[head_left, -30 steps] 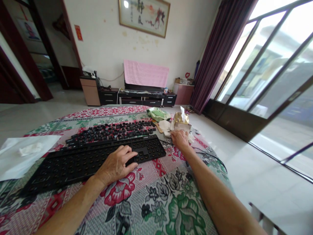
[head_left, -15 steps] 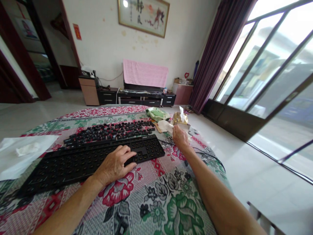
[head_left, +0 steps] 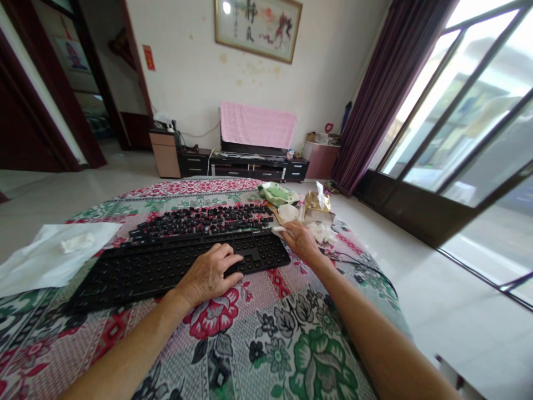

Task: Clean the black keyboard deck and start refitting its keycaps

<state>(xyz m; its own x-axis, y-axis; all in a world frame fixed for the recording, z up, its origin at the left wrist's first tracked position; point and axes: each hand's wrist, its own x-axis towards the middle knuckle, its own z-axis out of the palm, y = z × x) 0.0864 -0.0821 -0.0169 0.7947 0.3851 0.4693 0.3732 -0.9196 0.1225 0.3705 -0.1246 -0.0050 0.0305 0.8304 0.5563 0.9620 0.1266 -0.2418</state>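
Observation:
A black keyboard frame with its keycaps off lies across a floral cloth on the table. My left hand rests on its lower right part, fingers curled over the edge. At the frame's right corner my right hand pinches a small white wipe. Behind the frame lies a heap of loose black keycaps.
A green wipe pack, crumpled white tissues and a gold tissue pack sit at the far right of the table. A white sheet with a used wipe lies left. A black cable runs off the right edge.
My right hand has drawn back from the tissue pack with a white wipe and come left to the keyboard frame's right corner. My left hand has stayed on the frame.

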